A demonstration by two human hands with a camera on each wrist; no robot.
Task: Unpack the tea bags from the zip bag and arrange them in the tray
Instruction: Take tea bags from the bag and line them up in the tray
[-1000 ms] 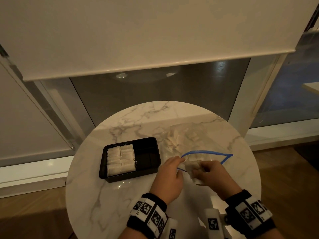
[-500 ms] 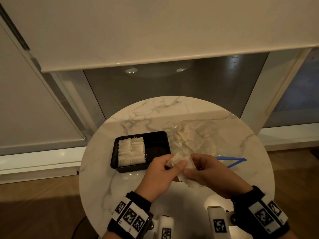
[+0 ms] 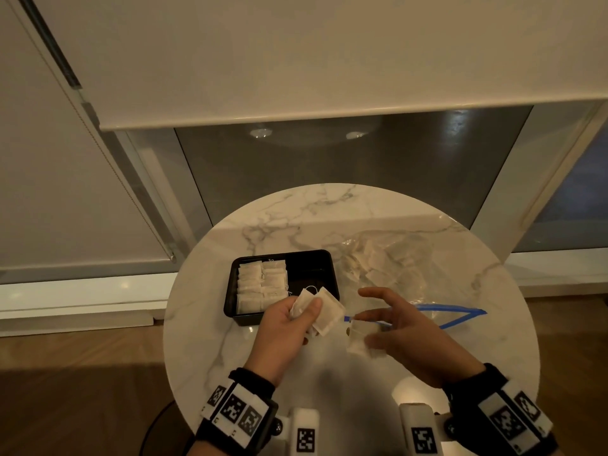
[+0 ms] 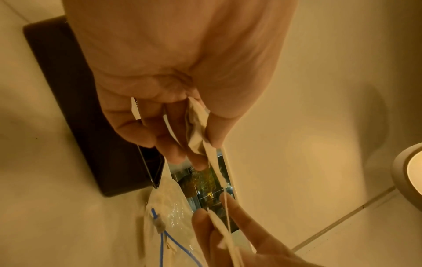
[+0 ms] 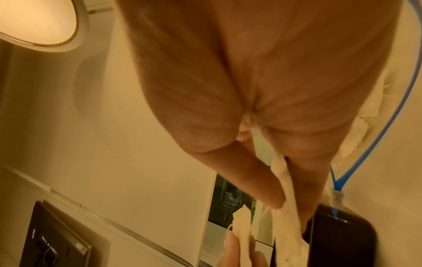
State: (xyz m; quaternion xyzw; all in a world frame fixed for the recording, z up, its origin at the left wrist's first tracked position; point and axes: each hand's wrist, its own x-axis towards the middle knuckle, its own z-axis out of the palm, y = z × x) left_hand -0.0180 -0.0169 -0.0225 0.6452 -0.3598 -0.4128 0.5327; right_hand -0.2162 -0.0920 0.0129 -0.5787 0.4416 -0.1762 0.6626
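We hold a few tea bags [image 3: 317, 311] pinched in our left hand [image 3: 286, 330] at the tray's [image 3: 325, 258] five o'clock corner, likely to drop them into its bare right half beside the rows [image 3: 261, 286] already filling the left half. Our right hand [image 3: 403, 334], fingers spread, pinches another tea bag [image 3: 362, 337], apparently to feed over. The blue-zippered zip bag [image 3: 394, 261], with more tea bags inside, lies at three o'clock of the tray on the round marble desk [image 3: 230, 357], before a window with a lowered roller blind [image 3: 329, 54], over wood flooring [image 3: 82, 390].
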